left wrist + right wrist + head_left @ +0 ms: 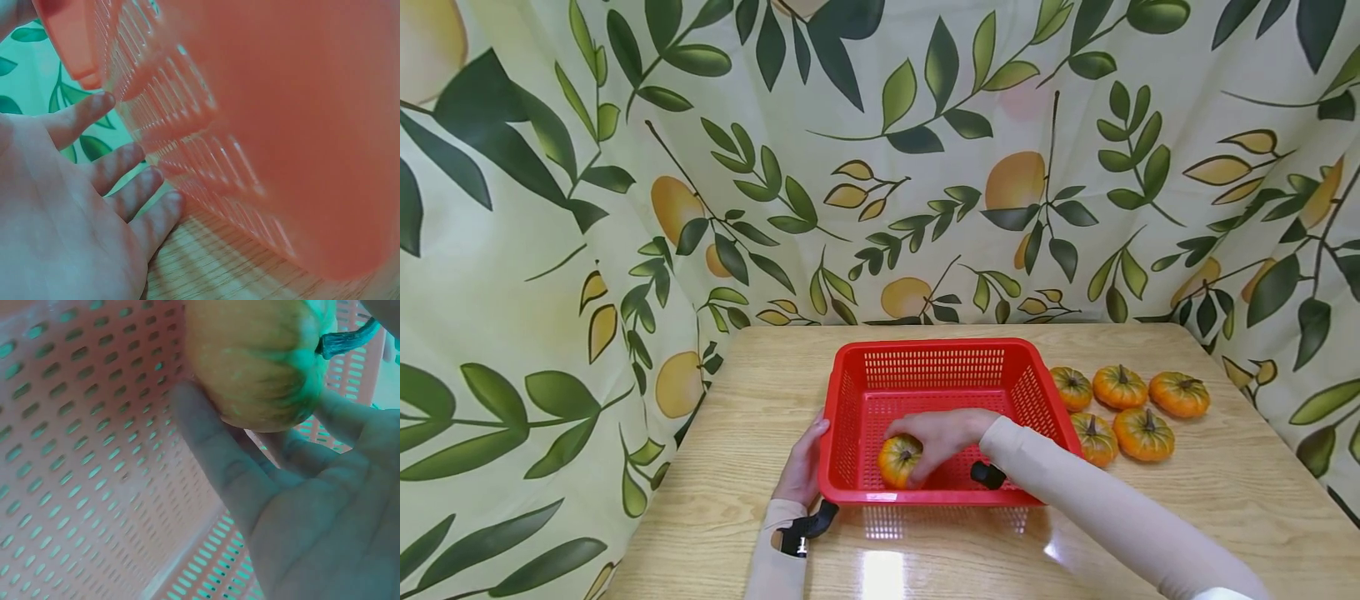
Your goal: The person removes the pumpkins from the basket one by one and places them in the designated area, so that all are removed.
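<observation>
A red plastic basket with slotted walls stands on the table. Inside it, near the front left, my right hand grips a small orange pumpkin. The right wrist view shows fingers around this pumpkin, its stem pointing sideways, close to the basket's perforated surface. My left hand rests against the basket's left side, its thumb at the rim. In the left wrist view its fingers, nearly straight, touch the slotted outer wall.
Several more small pumpkins sit together on the wooden table, right of the basket. A leaf-and-fruit patterned cloth hangs behind the table and along both sides. My right forearm crosses the basket's front right corner.
</observation>
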`<state>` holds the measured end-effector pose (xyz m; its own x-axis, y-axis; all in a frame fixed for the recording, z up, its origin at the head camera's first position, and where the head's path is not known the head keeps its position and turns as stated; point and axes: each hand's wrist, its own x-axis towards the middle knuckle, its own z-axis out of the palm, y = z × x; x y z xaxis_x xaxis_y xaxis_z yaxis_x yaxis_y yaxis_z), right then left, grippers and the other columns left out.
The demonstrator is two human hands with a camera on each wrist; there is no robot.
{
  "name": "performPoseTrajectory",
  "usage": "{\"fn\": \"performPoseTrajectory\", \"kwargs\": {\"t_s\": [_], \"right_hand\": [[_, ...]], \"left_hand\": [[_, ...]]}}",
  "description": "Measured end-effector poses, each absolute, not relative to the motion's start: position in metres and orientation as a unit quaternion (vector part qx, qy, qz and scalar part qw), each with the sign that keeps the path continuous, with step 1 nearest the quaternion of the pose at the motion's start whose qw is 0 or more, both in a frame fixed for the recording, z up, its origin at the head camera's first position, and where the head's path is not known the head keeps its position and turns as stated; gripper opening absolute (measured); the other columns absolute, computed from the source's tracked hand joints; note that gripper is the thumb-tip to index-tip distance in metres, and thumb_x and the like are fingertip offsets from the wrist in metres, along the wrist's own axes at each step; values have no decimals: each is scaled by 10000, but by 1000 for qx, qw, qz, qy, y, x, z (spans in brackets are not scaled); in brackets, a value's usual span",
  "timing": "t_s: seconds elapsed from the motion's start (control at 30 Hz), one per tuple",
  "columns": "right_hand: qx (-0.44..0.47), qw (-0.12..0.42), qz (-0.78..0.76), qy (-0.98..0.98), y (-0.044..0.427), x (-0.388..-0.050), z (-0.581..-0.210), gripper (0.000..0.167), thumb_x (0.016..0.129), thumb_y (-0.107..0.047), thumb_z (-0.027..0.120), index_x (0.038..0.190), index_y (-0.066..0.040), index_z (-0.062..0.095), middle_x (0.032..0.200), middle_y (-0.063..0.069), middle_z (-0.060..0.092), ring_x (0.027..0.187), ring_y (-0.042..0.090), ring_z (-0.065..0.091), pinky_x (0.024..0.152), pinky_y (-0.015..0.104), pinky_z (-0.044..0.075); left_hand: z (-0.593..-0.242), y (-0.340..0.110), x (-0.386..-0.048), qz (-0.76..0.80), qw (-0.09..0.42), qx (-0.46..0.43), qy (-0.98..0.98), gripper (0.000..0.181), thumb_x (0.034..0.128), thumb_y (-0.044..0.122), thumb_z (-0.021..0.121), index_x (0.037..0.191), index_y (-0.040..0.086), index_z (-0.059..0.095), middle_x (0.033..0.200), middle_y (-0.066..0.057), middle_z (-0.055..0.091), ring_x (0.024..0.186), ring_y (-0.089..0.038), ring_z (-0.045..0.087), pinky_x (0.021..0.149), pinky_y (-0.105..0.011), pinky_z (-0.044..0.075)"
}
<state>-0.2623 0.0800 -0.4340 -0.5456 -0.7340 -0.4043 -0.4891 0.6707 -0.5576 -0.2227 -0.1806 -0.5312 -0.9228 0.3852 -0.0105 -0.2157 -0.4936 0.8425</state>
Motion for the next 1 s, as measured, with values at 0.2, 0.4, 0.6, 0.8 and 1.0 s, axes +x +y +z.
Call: {"fn": "performPoseTrajectory", "kwargs": {"t_s": [0.2, 0.4, 0.6, 0.8, 1.0], "right_hand": [[-350, 300, -209, 863, 89, -261, -433, 642, 784, -322, 832, 1355, -252, 546, 1179, -130, 574, 1073, 44, 535, 936, 246, 508], [-349, 271, -233, 866, 98, -261, -430, 702, 789, -302, 821, 1408, -223, 500, 1207, -75, 516, 1099, 104, 519, 913, 307, 520], [-348, 248, -272, 862, 106, -261, -426, 725, 816, -290, 803, 1451, -193, 465, 1280, -21, 526, 1141, 148, 529, 927, 329, 526], [-338, 224, -312, 859, 115, -261, -421, 683, 844, -328, 779, 1451, -288, 468, 1322, 7, 522, 1161, 175, 517, 894, 340, 537], [-330, 221, -345, 851, 124, -263, -418, 663, 829, -364, 799, 1419, -325, 500, 1299, -2, 525, 1141, 191, 527, 855, 328, 544]], "left_hand": [[-532, -181, -223, 859, 172, 92, 473, 546, 1040, 350, 418, 1546, 250, 240, 1330, 44, 587, 1170, -120, 584, 1003, -308, 517], [-533, -180, -223, 858, 171, 82, 477, 514, 1038, 357, 420, 1526, 274, 283, 1322, 38, 593, 1157, -127, 587, 996, -321, 521], [-531, -180, -224, 856, 171, 88, 479, 524, 1047, 354, 398, 1545, 263, 261, 1335, 24, 583, 1163, -133, 585, 997, -322, 520], [-530, -179, -223, 856, 171, 74, 482, 538, 1042, 358, 404, 1552, 271, 257, 1335, 24, 581, 1166, -137, 579, 997, -322, 518], [-530, -179, -223, 855, 173, 61, 485, 554, 1034, 365, 415, 1562, 284, 265, 1367, -1, 561, 1177, -153, 566, 997, -325, 518]]}}
